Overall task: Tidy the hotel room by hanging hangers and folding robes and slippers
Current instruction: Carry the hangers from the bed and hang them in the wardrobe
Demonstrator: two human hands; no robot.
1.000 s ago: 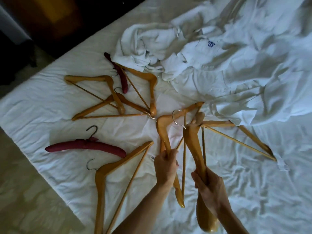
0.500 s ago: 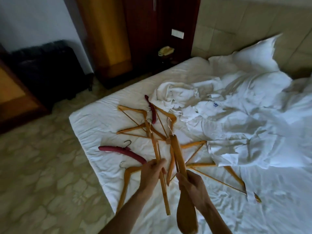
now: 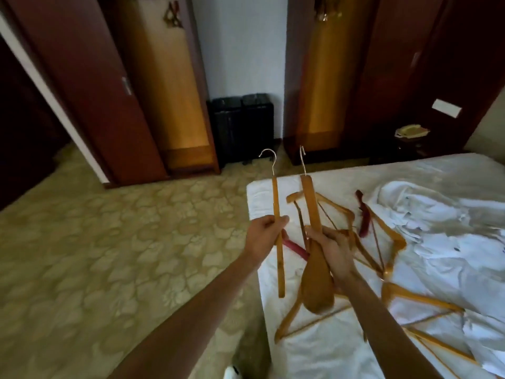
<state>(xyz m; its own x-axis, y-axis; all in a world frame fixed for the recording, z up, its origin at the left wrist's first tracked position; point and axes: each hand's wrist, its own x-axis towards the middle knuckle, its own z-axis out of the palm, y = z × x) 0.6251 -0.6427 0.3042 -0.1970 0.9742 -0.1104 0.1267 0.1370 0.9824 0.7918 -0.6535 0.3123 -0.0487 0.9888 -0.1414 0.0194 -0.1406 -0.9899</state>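
My left hand (image 3: 263, 236) grips a thin wooden hanger (image 3: 276, 203), held edge-on with its metal hook up, over the floor beside the bed. Just to its right, my right hand (image 3: 329, 248) grips a broad wooden hanger (image 3: 314, 214), also hook up, above the bed's corner. Several more wooden hangers (image 3: 388, 242) lie scattered on the white bed (image 3: 314, 351), along with two dark red padded hangers (image 3: 363, 217). A crumpled white robe (image 3: 442, 222) lies on the bed at the right.
Two open wardrobes (image 3: 169, 99) with dark red doors stand ahead, one each side of a white wall strip. Black suitcases (image 3: 241, 127) sit between them. Patterned carpet (image 3: 109, 242) covers the floor at left. A telephone (image 3: 411, 131) rests on the nightstand at right.
Both hands have lifted their hangers off the bed and raised them upright. My view has swung up and left from the bed toward the wardrobes.
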